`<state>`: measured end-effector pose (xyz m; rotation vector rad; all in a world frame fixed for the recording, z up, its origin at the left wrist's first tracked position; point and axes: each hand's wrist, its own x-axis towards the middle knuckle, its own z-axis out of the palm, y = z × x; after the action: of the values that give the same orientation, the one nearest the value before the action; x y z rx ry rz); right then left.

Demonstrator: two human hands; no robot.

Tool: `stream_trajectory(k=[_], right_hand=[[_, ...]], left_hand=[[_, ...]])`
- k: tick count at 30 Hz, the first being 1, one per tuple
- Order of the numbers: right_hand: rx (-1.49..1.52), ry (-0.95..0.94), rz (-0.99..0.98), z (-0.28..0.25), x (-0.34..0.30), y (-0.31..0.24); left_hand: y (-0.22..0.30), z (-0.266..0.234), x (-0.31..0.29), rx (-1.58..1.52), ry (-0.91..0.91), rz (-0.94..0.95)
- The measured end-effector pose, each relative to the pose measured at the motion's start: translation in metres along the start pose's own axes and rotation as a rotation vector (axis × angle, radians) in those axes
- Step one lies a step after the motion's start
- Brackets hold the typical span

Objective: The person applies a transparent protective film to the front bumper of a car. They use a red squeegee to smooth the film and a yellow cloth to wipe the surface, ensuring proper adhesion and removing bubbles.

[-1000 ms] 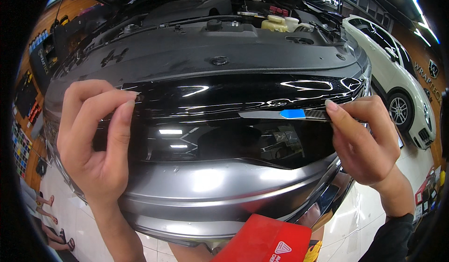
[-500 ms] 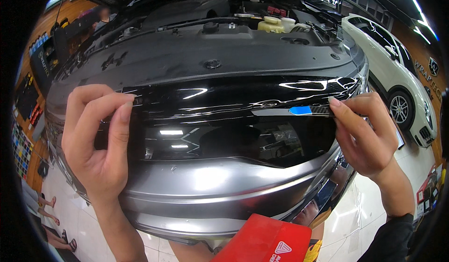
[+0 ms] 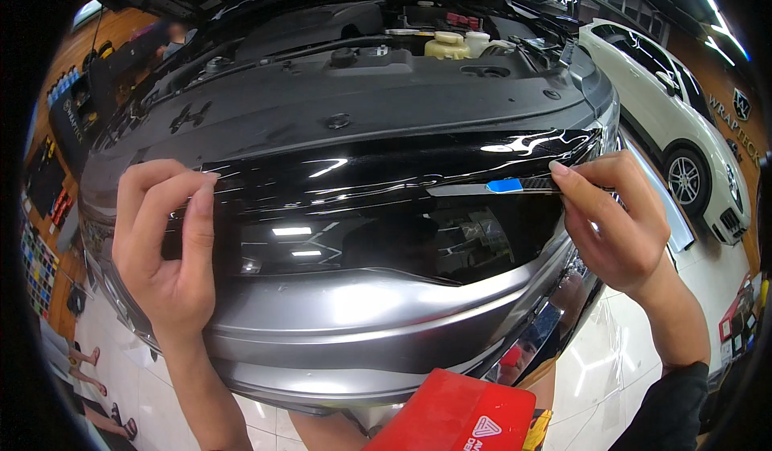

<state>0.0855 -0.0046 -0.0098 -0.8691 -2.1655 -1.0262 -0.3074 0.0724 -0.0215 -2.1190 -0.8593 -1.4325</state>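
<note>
Left hand: the bare left hand (image 3: pixel 166 246) is raised at the left side of the car front, thumb and forefinger tips together in a narrow pinch on the upper left edge of the sheet; its other fingers curl behind.
Right hand: the bare right hand (image 3: pixel 621 227) has thumb and forefinger closed on the dark end of the tool; whether the sheet's edge is also caught there, I cannot tell.
Sheet: a glossy black film-like sheet (image 3: pixel 378 160) spans the car front between the hands, creased with bright reflections toward the right (its lower limit is hard to separate from the shiny black below).
Tool: a slim flat tool with a silver tapered end, a blue middle piece and a dark patterned handle (image 3: pixel 505 185) lies nearly level in front of the sheet, its silver end pointing left.
Lower front: a smooth silver-grey bumper (image 3: pixel 346 306) curves beneath the black area.
Engine bay: a matte dark plastic cover (image 3: pixel 281 101) sits behind the sheet; beyond it, a yellowish plastic reservoir (image 3: pixel 447 46).
Near body: a red pouch (image 3: pixel 450 411) at the lower edge.
Right background: a white parked car (image 3: pixel 700 149) on pale floor tiles (image 3: pixel 595 370).
</note>
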Motion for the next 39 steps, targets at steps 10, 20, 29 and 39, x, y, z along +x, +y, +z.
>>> stream_trajectory(k=[10,20,29,39], right_hand=[[0.017,-0.008,0.041,-0.005,-0.008,0.007],[-0.011,0.028,0.036,-0.006,-0.018,0.018],[0.004,0.025,0.056,-0.006,-0.024,0.025],[-0.007,0.039,0.054,-0.010,-0.027,0.028]], left_hand=[[0.001,-0.002,-0.001,0.017,-0.023,-0.021],[0.002,-0.001,-0.002,0.037,-0.015,-0.038],[0.001,0.002,-0.001,0.044,0.013,-0.013],[0.001,0.001,0.000,0.046,0.008,-0.014]])
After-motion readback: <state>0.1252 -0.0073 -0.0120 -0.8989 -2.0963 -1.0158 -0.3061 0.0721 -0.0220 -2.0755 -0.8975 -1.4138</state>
